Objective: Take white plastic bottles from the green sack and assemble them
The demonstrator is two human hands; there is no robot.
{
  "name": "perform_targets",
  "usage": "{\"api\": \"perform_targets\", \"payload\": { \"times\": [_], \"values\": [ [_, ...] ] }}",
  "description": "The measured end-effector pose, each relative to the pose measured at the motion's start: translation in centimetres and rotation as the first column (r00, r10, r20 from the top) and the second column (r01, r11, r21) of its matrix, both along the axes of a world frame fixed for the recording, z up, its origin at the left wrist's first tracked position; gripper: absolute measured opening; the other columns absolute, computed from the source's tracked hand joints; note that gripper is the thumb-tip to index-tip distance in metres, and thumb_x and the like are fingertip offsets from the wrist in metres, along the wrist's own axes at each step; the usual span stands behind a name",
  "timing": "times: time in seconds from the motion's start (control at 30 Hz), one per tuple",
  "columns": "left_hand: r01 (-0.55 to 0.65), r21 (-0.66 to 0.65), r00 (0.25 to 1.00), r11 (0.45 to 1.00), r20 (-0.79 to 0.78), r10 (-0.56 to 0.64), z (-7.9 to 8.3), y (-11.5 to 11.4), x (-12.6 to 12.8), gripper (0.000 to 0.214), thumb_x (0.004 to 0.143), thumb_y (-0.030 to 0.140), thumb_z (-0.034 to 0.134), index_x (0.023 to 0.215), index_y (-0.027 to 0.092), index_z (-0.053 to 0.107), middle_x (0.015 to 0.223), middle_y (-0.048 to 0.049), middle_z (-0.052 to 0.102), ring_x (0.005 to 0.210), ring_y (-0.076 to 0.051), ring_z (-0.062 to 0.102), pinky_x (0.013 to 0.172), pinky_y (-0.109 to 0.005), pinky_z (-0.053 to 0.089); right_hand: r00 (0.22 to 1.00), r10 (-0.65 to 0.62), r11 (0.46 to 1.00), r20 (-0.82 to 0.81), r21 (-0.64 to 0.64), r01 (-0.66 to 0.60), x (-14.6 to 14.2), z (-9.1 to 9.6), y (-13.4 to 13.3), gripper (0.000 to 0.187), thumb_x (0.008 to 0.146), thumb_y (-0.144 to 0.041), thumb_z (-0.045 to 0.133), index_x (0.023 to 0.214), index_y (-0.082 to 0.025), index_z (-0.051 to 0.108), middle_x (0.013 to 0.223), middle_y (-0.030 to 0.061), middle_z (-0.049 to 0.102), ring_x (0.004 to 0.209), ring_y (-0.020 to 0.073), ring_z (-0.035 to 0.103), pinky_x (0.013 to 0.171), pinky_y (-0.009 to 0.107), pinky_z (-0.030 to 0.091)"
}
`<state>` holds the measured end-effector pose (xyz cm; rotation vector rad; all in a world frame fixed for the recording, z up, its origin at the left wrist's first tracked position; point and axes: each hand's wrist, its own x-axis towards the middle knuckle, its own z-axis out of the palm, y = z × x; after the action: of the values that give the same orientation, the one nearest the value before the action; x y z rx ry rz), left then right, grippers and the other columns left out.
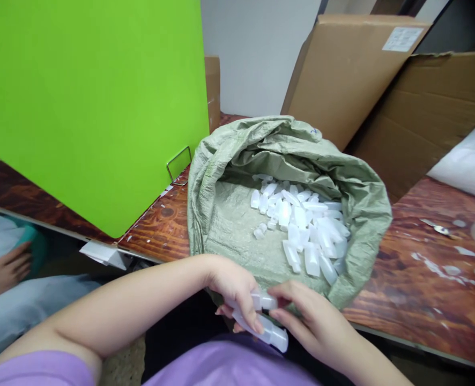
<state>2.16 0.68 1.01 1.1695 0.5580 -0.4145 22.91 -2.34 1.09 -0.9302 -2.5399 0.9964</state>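
My left hand [237, 289] is closed around two small translucent white plastic bottles in front of my body. The lower bottle [275, 336] points down to the right past my thumb. Higher up, the end of the other bottle [266, 301] sticks out, and the thumb and index finger of my right hand [312, 313] pinch its cap. Just beyond both hands stands a grey-green woven sack [237, 236] with its rim rolled down. Inside it, mostly to the right, lies a pile of similar bottles [299, 217] and several small loose caps [260, 230].
A bright green panel [101, 96] stands at the left on the reddish wooden table [157, 230], a wire handle [179, 166] near its lower corner. Cardboard boxes [350, 69] lean behind the sack. White scraps [442, 268] lie at right. Another person's hand [8, 271] rests by a teal basin [38, 246].
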Motion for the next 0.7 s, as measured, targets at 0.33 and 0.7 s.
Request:
{"api": "perform_targets", "payload": {
  "times": [0.33,0.7],
  "values": [
    [0.025,0.147,0.994,0.989,-0.105,-0.01,0.5,-0.8,0.6,0.025,0.064,0.036,0.07,0.054,0.017,0.058,0.053,0.0012,0.056,0.04,-0.011,0.044,0.035,-0.023,0.04,0.999,-0.027,0.972,0.04,-0.231,0.036,-0.9,0.3,0.2,0.031,0.094,-0.036,0.034,0.098,-0.019,0.059,0.078,0.0047,0.063,0.071,0.0162,0.06,0.067,0.029,0.049],
    [-0.111,0.259,0.973,0.96,-0.169,0.158,0.9,-1.7,-0.5,0.025,0.064,0.039,0.067,0.058,0.017,0.056,0.054,0.0026,0.054,0.04,-0.009,0.043,0.035,-0.021,0.039,0.999,-0.052,0.978,0.008,-0.203,0.053,-1.6,-0.2,-0.1,0.029,0.089,-0.043,0.045,0.092,-0.018,0.059,0.084,0.0057,0.063,0.076,0.0177,0.058,0.069,0.03,0.047]
  ]
}}
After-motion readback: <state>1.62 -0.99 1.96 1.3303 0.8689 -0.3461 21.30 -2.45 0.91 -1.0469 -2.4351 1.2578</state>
